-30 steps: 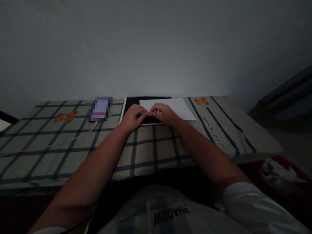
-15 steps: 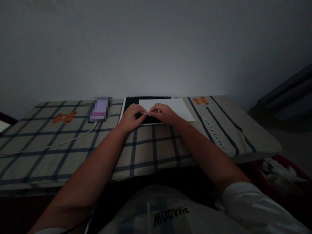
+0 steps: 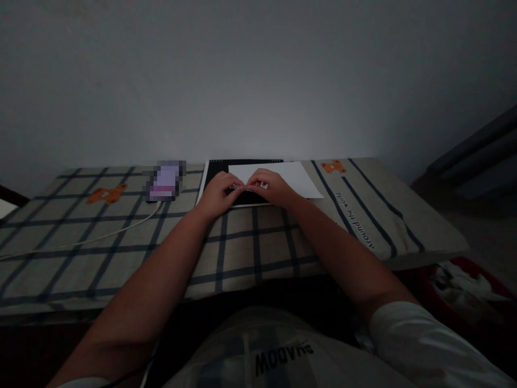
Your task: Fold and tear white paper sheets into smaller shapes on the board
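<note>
Both of my hands meet over a black board point(image 3: 220, 168) at the far middle of a checked cloth surface. My left hand point(image 3: 219, 192) and my right hand point(image 3: 270, 186) pinch a small white strip of paper point(image 3: 241, 187) between their fingertips. A white sheet of paper point(image 3: 294, 177) lies on the board just behind and to the right of my right hand. The room is dim and the strip is too small to make out in detail.
A phone point(image 3: 165, 182) lies left of the board, with a white cable point(image 3: 100, 236) running off to the left. The checked cloth point(image 3: 242, 242) carries orange bear prints. A red container with white things point(image 3: 464, 280) sits low at the right. A plain wall rises behind.
My hands have barely shifted; the fingertips stay pinched together on the small paper strip over the board.
</note>
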